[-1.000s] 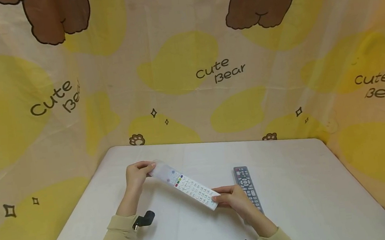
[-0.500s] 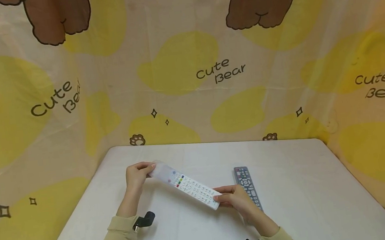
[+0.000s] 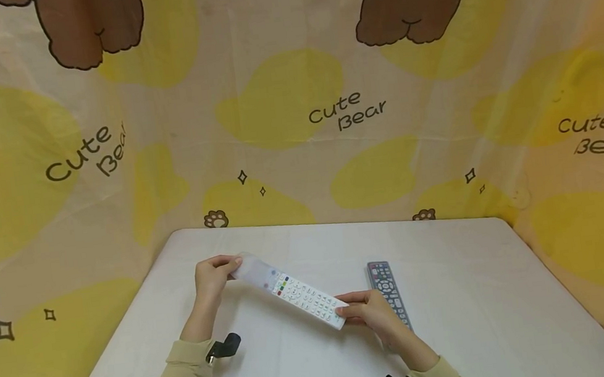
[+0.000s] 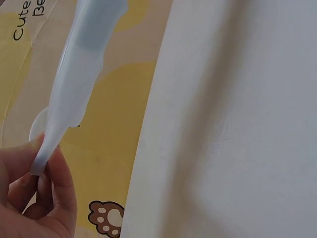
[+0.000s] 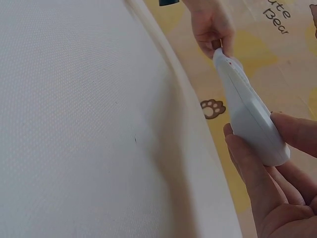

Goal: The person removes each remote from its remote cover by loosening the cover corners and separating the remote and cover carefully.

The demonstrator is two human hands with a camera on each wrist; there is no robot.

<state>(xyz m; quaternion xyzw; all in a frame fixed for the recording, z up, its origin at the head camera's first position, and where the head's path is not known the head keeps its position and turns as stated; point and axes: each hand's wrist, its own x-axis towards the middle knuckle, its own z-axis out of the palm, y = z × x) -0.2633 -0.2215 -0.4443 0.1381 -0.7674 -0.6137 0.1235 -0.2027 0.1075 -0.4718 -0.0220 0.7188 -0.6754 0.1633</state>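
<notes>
In the head view a white remote control [image 3: 309, 300] slants above the table, its upper part inside a milky, see-through sleeve [image 3: 255, 273]. My left hand [image 3: 213, 281] pinches the free upper end of that sleeve [image 4: 81, 74] between thumb and fingers. Lower down, my right hand [image 3: 371, 316] grips the bottom end of the remote, thumb on the button face and fingers beneath. The right wrist view shows the side of the remote [image 5: 255, 126] in those fingers. A grey remote control [image 3: 384, 285] lies on the table behind the right hand, partly covered by it.
Everything happens over a white table [image 3: 483, 304] with rounded far corners. A yellow and beige curtain [image 3: 281, 104] with bear prints surrounds its back and sides. Black wrist cameras [image 3: 225, 347] sit at both cuffs.
My left hand has drifted slightly left with the sleeve's end, while my right hand and the remote's lower end have shifted slightly right. The grey remote stays put.
</notes>
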